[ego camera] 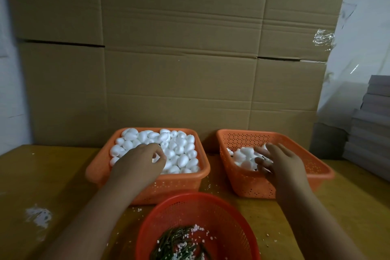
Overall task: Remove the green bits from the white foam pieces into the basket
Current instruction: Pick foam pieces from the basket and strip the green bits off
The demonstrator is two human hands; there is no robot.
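An orange basket (96, 172) on the left is heaped with white egg-shaped foam pieces (181, 150). My left hand (141, 160) reaches into it, and its curled fingers grip one foam piece from the pile. A second orange basket (253, 189) on the right holds a smaller pile of foam pieces (242, 155). My right hand (280, 161) hovers over that pile with fingers spread and holds nothing that I can see. Close to me stands a round red basket (190, 199) with green bits (179, 240) and white crumbs at its bottom.
All three baskets stand on a yellow-brown table (52, 175) strewn with foam crumbs. A wall of cardboard boxes (179, 59) rises just behind the baskets. Stacked grey boards (371, 133) sit at the right edge. A white smear (39, 216) marks the table on the left.
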